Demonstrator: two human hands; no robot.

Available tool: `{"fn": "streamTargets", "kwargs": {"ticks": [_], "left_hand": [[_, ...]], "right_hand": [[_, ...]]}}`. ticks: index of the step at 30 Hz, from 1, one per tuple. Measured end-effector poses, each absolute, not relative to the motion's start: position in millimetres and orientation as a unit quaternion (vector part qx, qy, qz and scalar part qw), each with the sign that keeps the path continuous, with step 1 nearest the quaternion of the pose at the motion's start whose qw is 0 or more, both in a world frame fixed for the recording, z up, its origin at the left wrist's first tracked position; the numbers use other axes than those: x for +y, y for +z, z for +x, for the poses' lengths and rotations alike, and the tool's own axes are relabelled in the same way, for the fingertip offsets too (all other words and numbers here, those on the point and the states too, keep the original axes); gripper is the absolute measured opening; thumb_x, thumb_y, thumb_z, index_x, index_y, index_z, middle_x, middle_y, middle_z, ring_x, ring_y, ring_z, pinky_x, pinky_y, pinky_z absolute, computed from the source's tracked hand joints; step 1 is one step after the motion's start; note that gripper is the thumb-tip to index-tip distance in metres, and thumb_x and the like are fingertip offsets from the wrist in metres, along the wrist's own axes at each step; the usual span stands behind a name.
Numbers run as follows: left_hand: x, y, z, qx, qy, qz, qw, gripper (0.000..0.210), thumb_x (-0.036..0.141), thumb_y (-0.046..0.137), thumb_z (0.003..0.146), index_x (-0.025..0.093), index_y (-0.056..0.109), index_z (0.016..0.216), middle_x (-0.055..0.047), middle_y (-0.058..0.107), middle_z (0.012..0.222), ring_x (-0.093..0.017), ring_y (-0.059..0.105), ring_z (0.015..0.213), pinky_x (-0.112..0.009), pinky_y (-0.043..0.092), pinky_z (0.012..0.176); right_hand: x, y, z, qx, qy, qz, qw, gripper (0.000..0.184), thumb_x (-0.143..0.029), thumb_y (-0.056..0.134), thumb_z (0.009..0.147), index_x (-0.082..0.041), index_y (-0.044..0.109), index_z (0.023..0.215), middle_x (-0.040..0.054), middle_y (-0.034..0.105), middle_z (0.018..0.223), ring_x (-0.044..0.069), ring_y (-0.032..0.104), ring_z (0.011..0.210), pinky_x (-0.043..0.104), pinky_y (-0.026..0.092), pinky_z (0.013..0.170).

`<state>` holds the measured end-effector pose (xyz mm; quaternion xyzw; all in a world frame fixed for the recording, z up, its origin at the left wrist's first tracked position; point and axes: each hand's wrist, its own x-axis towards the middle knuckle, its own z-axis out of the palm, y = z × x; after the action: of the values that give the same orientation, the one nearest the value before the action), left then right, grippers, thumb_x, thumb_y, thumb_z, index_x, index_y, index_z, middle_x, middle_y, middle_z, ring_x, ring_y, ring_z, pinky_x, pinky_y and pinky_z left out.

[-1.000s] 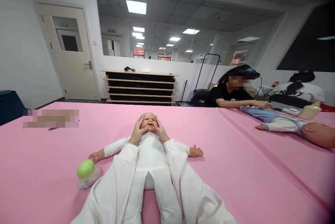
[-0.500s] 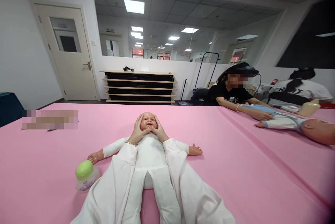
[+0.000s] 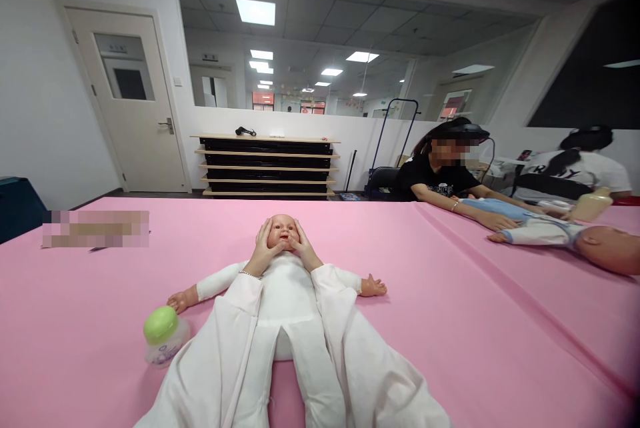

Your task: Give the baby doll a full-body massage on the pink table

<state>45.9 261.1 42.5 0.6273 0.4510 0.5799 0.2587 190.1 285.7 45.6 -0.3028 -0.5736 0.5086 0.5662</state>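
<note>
A baby doll (image 3: 287, 291) with a white cloth body lies on its back in front of me, head away from me and arms spread. My left hand (image 3: 264, 248) rests along the left side of the doll's face, fingers stretched up beside the temple and thumb near the chin. Against the other cheek lies my right hand (image 3: 304, 248), its fingers also extended and its thumb beside the mouth. The doll's face shows between both hands. My white sleeves cover parts of its arms and sides. Near the doll's left-lying hand stands a clear jar (image 3: 165, 338) with a green lid.
A pink cover (image 3: 425, 321) spreads over the table. To the right, a person (image 3: 440, 168) in black handles another doll (image 3: 550, 231), with a pale bottle (image 3: 593, 205) behind it. A blurred patch hides something at the far left. Stacked boards (image 3: 267, 165) stand behind the table.
My thumbs have shifted slightly on the doll's chin, the right one upward toward the mouth. The person in black has moved a hand over the other doll.
</note>
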Motion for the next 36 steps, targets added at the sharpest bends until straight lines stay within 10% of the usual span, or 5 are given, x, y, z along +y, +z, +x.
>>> {"fn": "streamTargets", "kwargs": {"ticks": [10, 16, 26, 36], "left_hand": [[260.8, 43.2, 45.5, 0.438, 0.579, 0.636, 0.262, 0.078, 0.038, 0.066, 0.068, 0.023, 0.03, 0.136, -0.007, 0.022, 0.146, -0.023, 0.017, 0.135, -0.039, 0.015, 0.111], [260.1, 46.9, 45.8, 0.42, 0.6, 0.587, 0.344, 0.05, 0.041, 0.037, 0.087, 0.022, 0.036, 0.133, -0.004, 0.021, 0.147, -0.019, 0.016, 0.136, -0.035, 0.017, 0.111], [260.5, 43.2, 46.8, 0.435, 0.58, 0.648, 0.234, 0.086, 0.035, 0.071, 0.062, 0.023, 0.03, 0.136, -0.007, 0.024, 0.144, -0.025, 0.019, 0.134, -0.04, 0.017, 0.11], [261.9, 43.9, 43.5, 0.418, 0.584, 0.626, 0.305, 0.059, 0.042, 0.05, 0.08, 0.023, 0.034, 0.134, -0.004, 0.022, 0.146, -0.022, 0.013, 0.136, -0.038, 0.011, 0.112]], "right_hand": [[283.9, 48.9, 189.9, -0.558, 0.543, -0.29, 0.557, 0.088, -0.039, 0.075, 0.055, -0.027, 0.036, 0.133, 0.0019, 0.031, 0.142, 0.025, 0.028, 0.132, 0.042, 0.031, 0.106], [284.9, 50.1, 189.0, -0.55, 0.547, -0.287, 0.563, 0.079, -0.05, 0.066, 0.064, -0.024, 0.037, 0.133, 0.0027, 0.03, 0.143, 0.024, 0.028, 0.132, 0.039, 0.028, 0.108], [278.4, 51.7, 191.5, -0.589, 0.516, -0.314, 0.537, 0.097, -0.038, 0.075, 0.056, -0.022, 0.025, 0.138, 0.0058, 0.025, 0.145, 0.024, 0.026, 0.133, 0.04, 0.026, 0.108], [280.0, 55.2, 189.6, -0.558, 0.545, -0.289, 0.555, 0.084, -0.052, 0.059, 0.068, -0.014, 0.028, 0.137, 0.0097, 0.023, 0.145, 0.021, 0.028, 0.132, 0.035, 0.027, 0.108]]}}
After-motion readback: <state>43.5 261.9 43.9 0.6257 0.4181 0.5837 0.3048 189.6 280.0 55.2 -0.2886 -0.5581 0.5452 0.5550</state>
